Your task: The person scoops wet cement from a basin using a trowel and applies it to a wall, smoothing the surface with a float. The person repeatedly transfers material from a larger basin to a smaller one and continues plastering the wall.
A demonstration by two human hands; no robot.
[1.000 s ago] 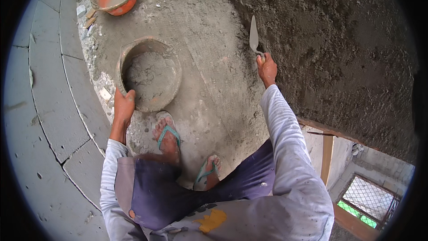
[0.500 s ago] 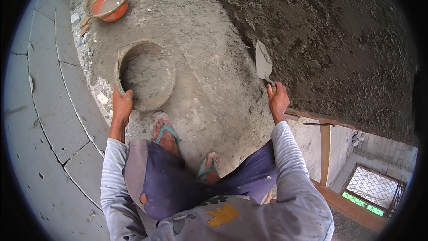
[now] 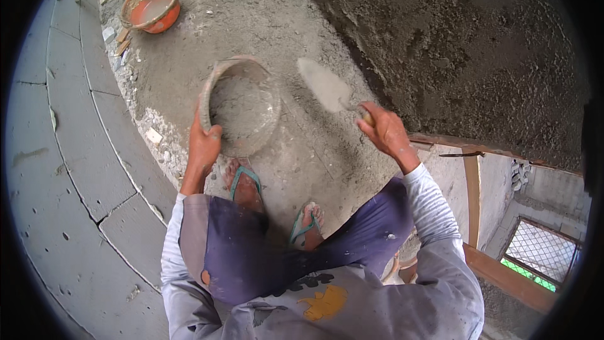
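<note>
My left hand (image 3: 204, 148) grips the near left rim of a round, mortar-crusted basin (image 3: 272, 113), which is tilted. Grey wet mortar (image 3: 236, 102) lies inside it. In my right hand (image 3: 387, 131) is a pointing trowel (image 3: 324, 85), its fingers wrapped round the handle. The pale, slightly blurred blade points up and left, over the cement floor between the basin and the dark mortar-coated surface (image 3: 453, 44). Blade and basin are apart.
An orange basin (image 3: 165, 22) with cloudy liquid stands at the far left, by rubble and wood scraps. A grey block wall (image 3: 75, 151) curves along the left. My sandalled feet (image 3: 245, 186) are just below the held basin. At lower right are a wooden beam (image 3: 509, 280) and a meshed window (image 3: 541, 252).
My right hand has swung the trowel left, away from the dark coated surface. My left hand has shifted the basin to the right, bringing it nearer the trowel.
</note>
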